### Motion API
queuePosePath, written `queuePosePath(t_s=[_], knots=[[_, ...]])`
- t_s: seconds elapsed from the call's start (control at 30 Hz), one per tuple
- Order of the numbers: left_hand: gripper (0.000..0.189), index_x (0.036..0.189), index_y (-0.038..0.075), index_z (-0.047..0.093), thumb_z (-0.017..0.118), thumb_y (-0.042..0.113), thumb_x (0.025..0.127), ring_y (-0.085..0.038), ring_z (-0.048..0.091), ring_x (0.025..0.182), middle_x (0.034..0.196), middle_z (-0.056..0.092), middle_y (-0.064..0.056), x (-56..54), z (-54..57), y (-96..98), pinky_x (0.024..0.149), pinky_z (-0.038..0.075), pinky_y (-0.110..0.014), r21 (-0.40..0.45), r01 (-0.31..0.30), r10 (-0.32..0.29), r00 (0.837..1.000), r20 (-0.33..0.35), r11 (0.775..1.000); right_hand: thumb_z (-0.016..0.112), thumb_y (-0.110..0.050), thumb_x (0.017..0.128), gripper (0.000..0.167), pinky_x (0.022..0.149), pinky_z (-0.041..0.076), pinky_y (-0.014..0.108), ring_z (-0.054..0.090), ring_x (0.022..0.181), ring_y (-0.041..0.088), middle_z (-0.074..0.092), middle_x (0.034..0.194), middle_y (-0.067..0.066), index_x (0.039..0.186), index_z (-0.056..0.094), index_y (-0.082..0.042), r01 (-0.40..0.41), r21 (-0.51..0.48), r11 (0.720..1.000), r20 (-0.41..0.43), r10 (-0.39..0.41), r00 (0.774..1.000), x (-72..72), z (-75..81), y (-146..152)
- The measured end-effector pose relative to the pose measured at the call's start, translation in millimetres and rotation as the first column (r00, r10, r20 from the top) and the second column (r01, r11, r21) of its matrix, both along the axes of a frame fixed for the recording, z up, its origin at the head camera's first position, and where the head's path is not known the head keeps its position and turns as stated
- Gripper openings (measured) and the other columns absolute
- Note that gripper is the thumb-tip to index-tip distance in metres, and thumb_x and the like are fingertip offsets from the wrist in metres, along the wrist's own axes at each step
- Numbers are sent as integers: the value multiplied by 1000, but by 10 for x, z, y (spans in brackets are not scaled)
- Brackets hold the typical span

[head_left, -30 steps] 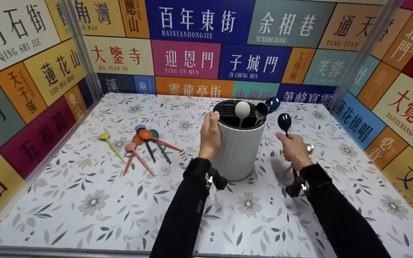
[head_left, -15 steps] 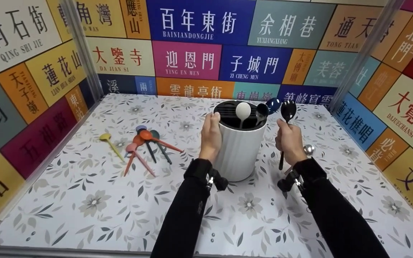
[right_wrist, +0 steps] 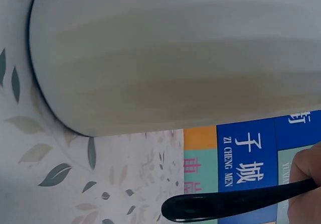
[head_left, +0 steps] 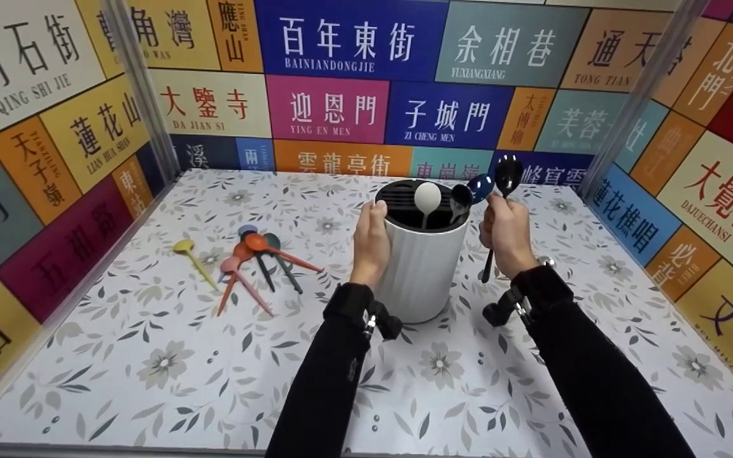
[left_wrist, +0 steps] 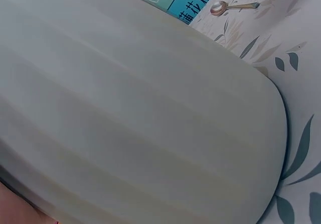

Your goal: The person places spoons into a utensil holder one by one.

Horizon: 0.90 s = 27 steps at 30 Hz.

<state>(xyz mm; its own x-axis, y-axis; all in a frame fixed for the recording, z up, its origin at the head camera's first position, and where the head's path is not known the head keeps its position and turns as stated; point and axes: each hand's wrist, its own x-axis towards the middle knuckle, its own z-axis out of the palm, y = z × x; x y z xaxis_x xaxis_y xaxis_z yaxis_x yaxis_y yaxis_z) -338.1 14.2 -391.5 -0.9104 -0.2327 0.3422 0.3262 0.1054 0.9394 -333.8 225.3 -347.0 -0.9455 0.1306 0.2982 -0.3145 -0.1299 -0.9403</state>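
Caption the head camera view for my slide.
Left hand grips a white holder; right hand holds a black spoon, bowl up, beside it.

Canister [head_left: 420, 273] on table [head_left: 277, 388] | spoon pile [head_left: 256, 242] left | wall [head_left: 328, 109] behind

Bright head view, black spoon [head_left: 508, 174] glinting — wrist views dim

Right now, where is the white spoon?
In the head view, right of centre, the white spoon stands in the holder, just left of a dark spoon.
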Motion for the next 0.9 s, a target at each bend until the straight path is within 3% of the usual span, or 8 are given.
queuePosePath(t_s=[0.13, 0.5, 0.77, 0.9], knots=[[56, 131, 7, 62, 35, 46, 102, -30, 56, 131, 138, 63, -14, 2, -12, 0, 110, 42, -43, 0, 3, -3, 1000, 6, 1000, 42, -11, 105, 53, 38, 14, 21, 19, 39, 2, 24, 48, -11, 54, 30, -16, -3, -31, 1000, -27, 2, 1000, -10, 112, -45], [58, 129, 6, 62, 35, 49, 101, -30, 59, 125, 133, 64, -14, -6, -27, -13, 107, 43, -43, -6, 1, -1, 1000, 2, 1000, 46, -23, 111, 51, 39, 18, 21, 23, 40, 2, 27, 51, -10, 62, 35, -14, -45, -13, 999, -52, 44, 998, 2, 380, -119], [57, 128, 6, 62, 34, 49, 101, -30, 59, 123, 130, 64, -16, -3, -11, -10, 107, 44, -45, -1, 11, -11, 1000, 5, 1000, 49, -24, 110, 52, 39, 18, 22, 23, 39, 4, 28, 50, -10, 61, 36, -15, -41, 107, 993, -96, 52, 994, 12, 551, -270], [59, 133, 6, 61, 35, 48, 102, -30, 57, 128, 137, 63, -15, -2, -21, -9, 110, 42, -44, 6, 13, -13, 1000, 6, 1000, 49, -28, 110, 53, 40, 20, 23, 24, 41, 6, 30, 51, -8, 61, 37, -15, -25, 201, 979, -110, 48, 993, 6, 630, -371]])
